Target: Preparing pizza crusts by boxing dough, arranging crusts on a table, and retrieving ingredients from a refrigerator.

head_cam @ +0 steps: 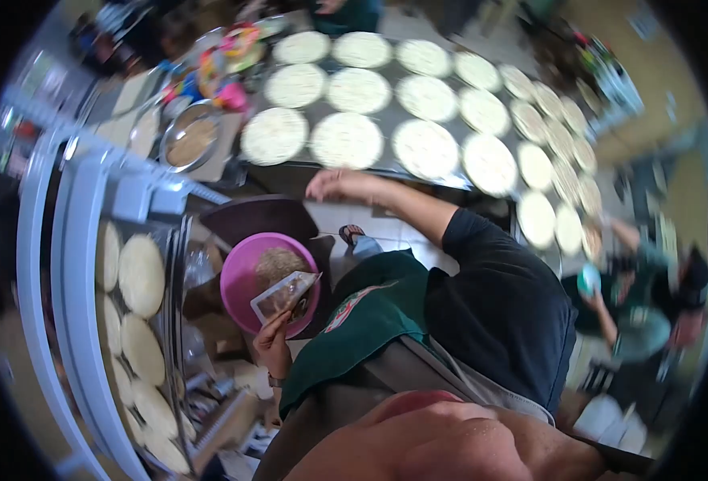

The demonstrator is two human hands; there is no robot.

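Note:
My left hand (273,343) grips a clear plastic packet (286,294) with brown contents, over a pink plastic tub (234,288) that holds a light brown crumbly material. Stretched out near the front edge of a metal table (438,175) is my right hand (333,185); its fingers are bent and blurred, so whether it holds anything is unclear. Rows of round, pale flat discs (346,141), possibly dough, lie on the table beyond it.
A metal bowl of brown crumbs (191,141) stands back left, beside colourful items (228,66). At left, a rack (77,240) stands by more pale discs (142,276). A co-worker (636,288) at right holds a greenish-white round item. A dark chair-like surface (261,219) adjoins the tub.

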